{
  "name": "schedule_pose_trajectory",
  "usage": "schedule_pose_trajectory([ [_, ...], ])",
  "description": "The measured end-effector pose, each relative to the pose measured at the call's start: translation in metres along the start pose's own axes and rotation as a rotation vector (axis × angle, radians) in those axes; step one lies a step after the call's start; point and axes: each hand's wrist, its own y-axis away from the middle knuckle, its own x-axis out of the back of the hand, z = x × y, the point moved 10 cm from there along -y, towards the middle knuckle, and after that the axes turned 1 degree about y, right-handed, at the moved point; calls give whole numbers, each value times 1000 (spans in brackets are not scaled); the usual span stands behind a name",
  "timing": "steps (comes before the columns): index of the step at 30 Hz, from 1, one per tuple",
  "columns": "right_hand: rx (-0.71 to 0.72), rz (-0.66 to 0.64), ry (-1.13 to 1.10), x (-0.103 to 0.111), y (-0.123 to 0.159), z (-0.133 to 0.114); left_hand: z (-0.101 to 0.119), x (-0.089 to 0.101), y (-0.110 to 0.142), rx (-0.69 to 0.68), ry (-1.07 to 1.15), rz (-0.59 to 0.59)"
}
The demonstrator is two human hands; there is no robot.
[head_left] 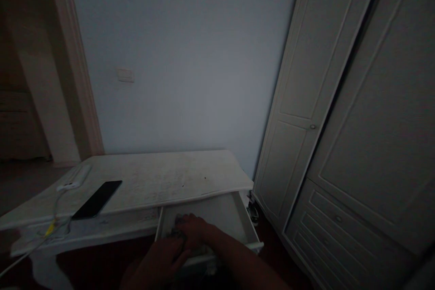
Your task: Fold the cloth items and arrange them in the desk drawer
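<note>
My left hand and my right hand are close together over the left part of a pulled-out white drawer. Both hands have bent fingers around some small dark and greyish stuff at the drawer's left side. Dim light and the fingers hide what it is. The right hand reaches a little farther in than the left, and its forearm crosses the drawer's front. The rest of the drawer's pale bottom shows to the right of my hands.
The drawer belongs to a white table against a blue-grey wall. On its left side lie a black phone and a white power strip with a cable. A white wardrobe stands at the right.
</note>
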Motion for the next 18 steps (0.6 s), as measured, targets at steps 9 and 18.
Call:
schedule_pose_trajectory([
  [9, -62, 41, -3, -3, 0, 5, -1, 2, 2, 43, 4, -59],
  [18, -29, 62, -18, 2, 2, -1, -4, 0, 2, 52, 2, -85],
])
